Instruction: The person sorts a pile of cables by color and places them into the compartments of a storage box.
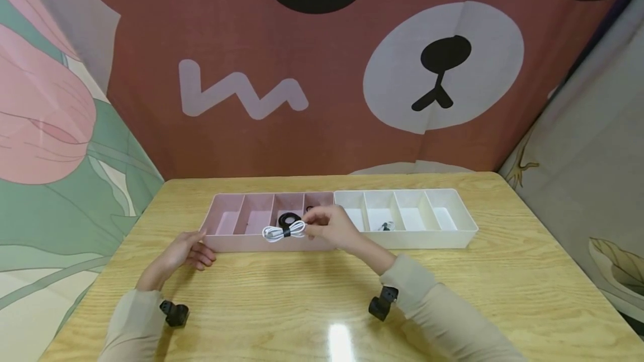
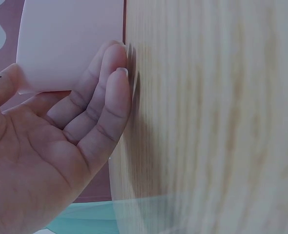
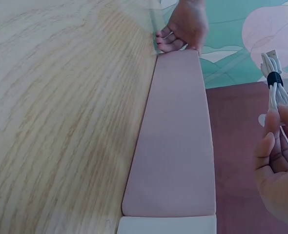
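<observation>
Between the thumb and fingers of my right hand [image 1: 333, 227] is a bundled white USB cable [image 1: 273, 233], its loops bound by a black strap. It hangs above the front rim of a pink divided box [image 1: 266, 244]. The right wrist view shows the metal plug at the bundle's upper end. My left hand [image 1: 182, 254] touches the front left corner of the pink box, thumb at the rim and other fingers loosely bent near the tabletop. A coiled black cable [image 1: 289, 218] lies in the pink box's third compartment from the left, partly covered by the white one.
A white divided box [image 1: 422, 240] stands end to end with the pink one, to its right. A small dark and silvery item [image 1: 386, 226] lies in its second compartment. Both stand on a wooden table [image 1: 282, 300], before a hanging printed cloth [image 1: 241, 144].
</observation>
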`<state>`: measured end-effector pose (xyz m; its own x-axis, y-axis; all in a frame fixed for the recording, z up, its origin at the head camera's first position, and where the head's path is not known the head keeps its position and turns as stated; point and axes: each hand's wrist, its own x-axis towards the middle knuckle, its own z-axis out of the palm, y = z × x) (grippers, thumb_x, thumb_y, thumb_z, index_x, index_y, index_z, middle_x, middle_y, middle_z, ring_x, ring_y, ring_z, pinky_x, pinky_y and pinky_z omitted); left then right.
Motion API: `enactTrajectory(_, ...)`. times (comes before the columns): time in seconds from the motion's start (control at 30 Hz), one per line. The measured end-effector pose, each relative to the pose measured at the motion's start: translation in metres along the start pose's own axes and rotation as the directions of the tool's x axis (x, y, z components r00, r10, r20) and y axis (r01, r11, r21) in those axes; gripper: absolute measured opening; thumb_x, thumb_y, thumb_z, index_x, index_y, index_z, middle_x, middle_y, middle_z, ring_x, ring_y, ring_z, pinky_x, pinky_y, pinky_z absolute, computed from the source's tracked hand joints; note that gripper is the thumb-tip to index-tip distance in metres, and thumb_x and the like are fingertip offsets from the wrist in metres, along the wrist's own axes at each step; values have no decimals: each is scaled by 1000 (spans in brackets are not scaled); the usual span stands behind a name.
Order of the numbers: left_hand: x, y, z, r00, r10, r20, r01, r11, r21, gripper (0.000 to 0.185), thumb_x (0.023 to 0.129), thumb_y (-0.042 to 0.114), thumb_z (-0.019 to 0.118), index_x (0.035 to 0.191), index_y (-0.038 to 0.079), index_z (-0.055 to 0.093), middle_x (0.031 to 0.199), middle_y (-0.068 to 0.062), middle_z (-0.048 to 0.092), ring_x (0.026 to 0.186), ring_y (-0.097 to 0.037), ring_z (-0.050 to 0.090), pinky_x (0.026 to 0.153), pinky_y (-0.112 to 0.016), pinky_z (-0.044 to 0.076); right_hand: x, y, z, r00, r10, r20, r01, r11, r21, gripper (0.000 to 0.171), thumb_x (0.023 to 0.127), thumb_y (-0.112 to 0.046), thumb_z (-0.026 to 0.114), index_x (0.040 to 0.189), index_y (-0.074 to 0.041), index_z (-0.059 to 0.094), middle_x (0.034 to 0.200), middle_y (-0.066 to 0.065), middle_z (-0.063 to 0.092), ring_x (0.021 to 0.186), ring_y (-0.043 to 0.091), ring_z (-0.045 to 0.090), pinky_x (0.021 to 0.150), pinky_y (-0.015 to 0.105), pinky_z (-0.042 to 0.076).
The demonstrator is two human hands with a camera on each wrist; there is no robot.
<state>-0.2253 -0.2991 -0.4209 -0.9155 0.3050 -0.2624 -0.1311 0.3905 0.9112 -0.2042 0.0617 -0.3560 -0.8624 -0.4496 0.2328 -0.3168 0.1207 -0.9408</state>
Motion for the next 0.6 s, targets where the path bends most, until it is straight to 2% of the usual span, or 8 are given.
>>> enactTrajectory(0.27, 1, -2, -1, 1000, 2, -9, -2, 1000, 5, 57, 101, 34, 23, 104, -18, 48, 77, -13, 65, 67, -20, 63, 61, -35, 53, 5, 19, -5, 999, -14, -39, 14, 1000, -11, 9, 79, 5, 64, 88, 7, 65, 71, 12, 64, 59, 13, 58, 53, 32, 49)
enactTrajectory(0.33, 1, -3, -1, 1000, 4, -7, -4, 1000, 4, 58, 101, 34, 23, 104, -18, 48, 77, -13, 65, 67, -20, 63, 61, -35, 53, 1, 10, -6, 998, -20, -52, 19, 1000, -22, 8, 79, 7, 63, 87, 9, 65, 71, 15, 63, 60, 20, 60, 52, 29, 48)
enactTrajectory(0.4, 1, -3, -1, 1000, 3, -8, -3, 1000, 0, 58, 101, 34, 24, 105, -18, 48, 77, -13, 65, 66, -20, 63, 61, -35, 53, -1, 8, -8, 998, -19, -65, 18, 1000, -24, 8, 79, 6, 63, 86, 8, 65, 71, 14, 64, 60, 19, 60, 53, 27, 49)
enactTrajectory(0.5, 1, -3, -1, 1000, 2, -10, -2, 1000, 4, 58, 101, 34, 24, 106, -19, 47, 77, -13, 65, 67, -20, 63, 61, -36, 53, -7, -3, -9, 996, -20, -92, 16, 999, -41, 7, 78, 8, 62, 85, 10, 64, 71, 19, 63, 61, 26, 59, 54, 25, 48)
enactTrajectory(0.6, 1, -2, -1, 1000, -3, -15, 3, 1000, 7, 58, 101, 34, 23, 106, -18, 47, 77, -13, 65, 67, -20, 63, 61, -36, 53, -11, -6, -10, 992, -24, -124, 16, 998, -65, 7, 78, 10, 61, 84, 12, 63, 69, 19, 62, 59, 24, 58, 54, 27, 49)
